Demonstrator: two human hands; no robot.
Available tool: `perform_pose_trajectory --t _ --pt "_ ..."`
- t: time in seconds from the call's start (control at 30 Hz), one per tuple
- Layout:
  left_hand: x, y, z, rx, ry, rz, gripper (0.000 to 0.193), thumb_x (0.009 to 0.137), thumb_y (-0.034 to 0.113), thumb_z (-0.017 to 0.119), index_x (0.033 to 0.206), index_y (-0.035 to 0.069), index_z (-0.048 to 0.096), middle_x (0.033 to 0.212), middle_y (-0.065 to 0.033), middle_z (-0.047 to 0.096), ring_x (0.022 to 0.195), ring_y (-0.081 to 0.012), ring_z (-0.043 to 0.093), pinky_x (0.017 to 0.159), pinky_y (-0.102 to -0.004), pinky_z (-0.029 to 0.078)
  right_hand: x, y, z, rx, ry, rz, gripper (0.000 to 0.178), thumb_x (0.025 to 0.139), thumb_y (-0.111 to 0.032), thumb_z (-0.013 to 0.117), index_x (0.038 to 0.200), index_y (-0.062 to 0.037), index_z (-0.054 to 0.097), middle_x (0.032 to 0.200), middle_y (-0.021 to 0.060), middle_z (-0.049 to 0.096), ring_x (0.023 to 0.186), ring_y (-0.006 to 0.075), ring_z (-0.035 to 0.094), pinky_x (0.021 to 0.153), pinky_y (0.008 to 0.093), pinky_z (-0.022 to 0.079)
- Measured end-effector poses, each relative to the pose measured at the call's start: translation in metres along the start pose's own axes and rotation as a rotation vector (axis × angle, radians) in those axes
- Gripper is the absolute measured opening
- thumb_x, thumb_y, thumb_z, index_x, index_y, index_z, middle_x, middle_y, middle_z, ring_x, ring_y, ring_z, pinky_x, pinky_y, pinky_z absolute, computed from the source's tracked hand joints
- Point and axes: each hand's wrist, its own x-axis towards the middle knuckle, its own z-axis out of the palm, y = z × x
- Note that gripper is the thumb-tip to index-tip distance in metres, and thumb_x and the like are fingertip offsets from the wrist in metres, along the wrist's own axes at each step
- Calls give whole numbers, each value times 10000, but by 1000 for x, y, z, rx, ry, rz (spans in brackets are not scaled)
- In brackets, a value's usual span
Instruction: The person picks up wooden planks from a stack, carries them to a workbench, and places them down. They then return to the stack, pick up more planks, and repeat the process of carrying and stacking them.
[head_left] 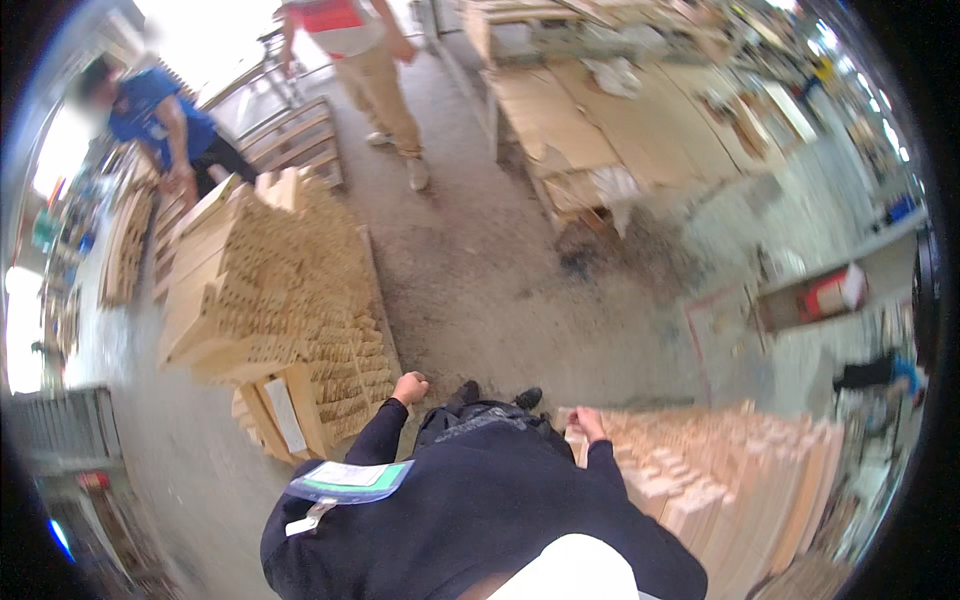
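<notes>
My left hand (410, 387) hangs at my left side with its fingers curled in and nothing visible in it. It is close to the near end of a tall stack of pale wooden pieces (290, 290), apart from it. On the other side, my right hand (588, 423) is low beside a second stack of light wooden boards (730, 480). Its fingers are small and blurred, so whether they touch the boards cannot be made out. A badge with a clip (350, 480) lies on my dark top.
Ahead, a person in a red and white shirt (345, 40) stands on the concrete floor. Another in a blue shirt (165, 115) bends behind the left stack, near wooden pallets (300, 140). A cardboard-covered table (640, 120) stands at the far right. A red object (830, 293) lies farther right.
</notes>
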Motion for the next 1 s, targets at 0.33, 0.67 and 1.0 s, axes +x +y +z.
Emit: perform_pose_trajectory --t 0.33,0.67,1.0 --pt "18 12 8 53 -109 49 303 690 234 515 902 39 609 899 -144 602 873 -278 562 773 -332 435 -12 -6 2 24 61 63 304 795 -288 419 722 -55 600 696 20 611 621 113 590 505 258 449" --pt "34 64 8 194 -144 120 328 683 249 509 920 41 600 897 -160 599 879 -279 563 789 -338 432 -28 16 -22 99 113 131 339 796 -291 422 683 -33 610 657 41 608 562 128 581 479 245 450" --pt "55 105 29 174 -179 171 349 702 288 526 944 46 592 875 -141 608 847 -270 574 750 -335 438 -9 17 -59 143 191 77 349 782 -315 425 659 -39 601 586 50 589 521 121 556 445 271 428"
